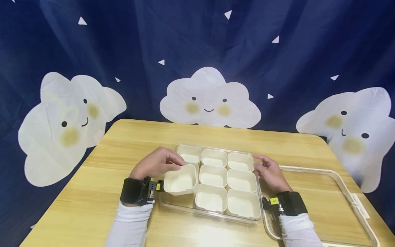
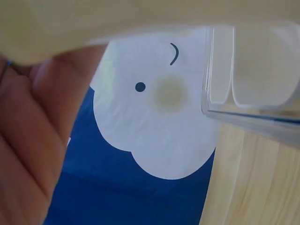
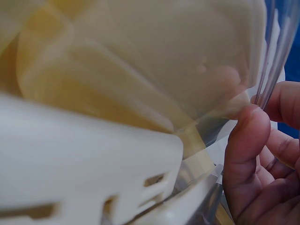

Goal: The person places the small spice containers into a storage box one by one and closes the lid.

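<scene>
My left hand (image 1: 160, 163) pinches the back rim of a small cream compartment box (image 1: 181, 180). This box is held tilted over the front left part of a clear plastic container (image 1: 179, 206). In the left wrist view its pale wall (image 2: 150, 16) blurs across the top, above the fingers (image 2: 33, 126). Several matching boxes (image 1: 213, 197) sit in rows inside the container; the lifted one partly hides the box behind it. At the container's right side, my right hand (image 1: 271, 173) holds the clear rim (image 3: 272, 65) between thumb and fingers, as the right wrist view shows.
A clear lid with a cream frame (image 1: 355, 199) lies flat on the wooden table (image 1: 86, 206), right of the container and partly under the right forearm. Behind the table hangs a dark blue curtain (image 1: 139, 41) with white clouds.
</scene>
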Motion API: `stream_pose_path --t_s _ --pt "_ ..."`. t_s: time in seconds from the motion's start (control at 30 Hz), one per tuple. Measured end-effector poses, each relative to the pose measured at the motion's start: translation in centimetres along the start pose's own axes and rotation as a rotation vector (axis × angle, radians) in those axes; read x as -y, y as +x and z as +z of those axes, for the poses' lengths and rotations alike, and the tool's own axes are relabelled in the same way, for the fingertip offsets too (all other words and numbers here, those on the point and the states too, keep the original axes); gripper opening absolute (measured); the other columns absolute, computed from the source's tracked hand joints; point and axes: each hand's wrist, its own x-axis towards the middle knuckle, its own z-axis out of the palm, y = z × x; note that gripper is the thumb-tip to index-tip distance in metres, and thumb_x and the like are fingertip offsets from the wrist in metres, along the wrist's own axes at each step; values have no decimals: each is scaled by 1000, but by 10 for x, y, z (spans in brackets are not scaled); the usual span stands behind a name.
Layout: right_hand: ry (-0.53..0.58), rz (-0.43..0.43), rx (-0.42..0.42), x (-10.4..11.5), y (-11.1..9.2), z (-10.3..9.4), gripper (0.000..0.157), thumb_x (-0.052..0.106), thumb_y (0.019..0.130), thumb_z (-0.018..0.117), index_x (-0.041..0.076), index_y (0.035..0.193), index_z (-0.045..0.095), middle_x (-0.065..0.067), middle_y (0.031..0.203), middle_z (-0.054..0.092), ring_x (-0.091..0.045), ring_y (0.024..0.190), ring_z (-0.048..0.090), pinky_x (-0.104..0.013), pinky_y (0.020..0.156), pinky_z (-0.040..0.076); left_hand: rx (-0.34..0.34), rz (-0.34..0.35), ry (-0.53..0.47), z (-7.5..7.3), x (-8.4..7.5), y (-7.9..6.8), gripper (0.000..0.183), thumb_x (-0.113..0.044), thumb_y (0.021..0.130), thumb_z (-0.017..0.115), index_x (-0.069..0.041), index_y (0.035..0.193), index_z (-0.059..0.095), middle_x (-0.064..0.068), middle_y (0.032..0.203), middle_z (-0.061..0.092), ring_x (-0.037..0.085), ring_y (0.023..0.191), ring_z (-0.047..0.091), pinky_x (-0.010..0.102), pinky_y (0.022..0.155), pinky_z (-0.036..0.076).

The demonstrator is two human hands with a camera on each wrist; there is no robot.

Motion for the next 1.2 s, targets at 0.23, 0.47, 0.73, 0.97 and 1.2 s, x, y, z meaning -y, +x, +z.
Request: stream_pose_path --t_s 0.23,0.47,0.73,0.97,1.2 --pt "-39 -7 -1 0 2 -2 42 1 96 53 -7 136 45 -5 81 56 -9 59 51 -21 53 45 76 23 39 2 -3 2 20 5 86 68 -5 102 75 2 100 71 14 93 64 29 80 52" --pt "-33 -11 8 1 5 -2 43 3 97 54 -7 137 44 -5 82 57 -9 60 52 -21 53 45 140 -26 30 1 -7 3 31 16 84 56 -1 106 72 7 106 69 21 101 64 30 84 52" --pt "-21 0 13 1 2 -2 44 3 97 54 -7 138 43 -4 82 56 -9 61 52 -21 54 46 161 -10 6 2 -6 4 37 21 80 48 -4 101 66 5 102 67 21 100 64 32 84 52" --pt "-22 -6 7 1 1 -3 43 3 97 54 -7 138 43 -5 83 56 -9 61 52 -21 54 46 160 -12 12 1 -4 3 40 23 81 49 -7 104 64 3 103 65 19 95 63 33 82 52" --pt "-22 -12 15 2 1 -2 42 2 97 53 -8 137 43 -6 83 57 -9 61 51 -21 54 45 153 -36 64 1 4 1 33 20 78 52 -4 98 64 3 96 65 18 90 63 32 81 52"
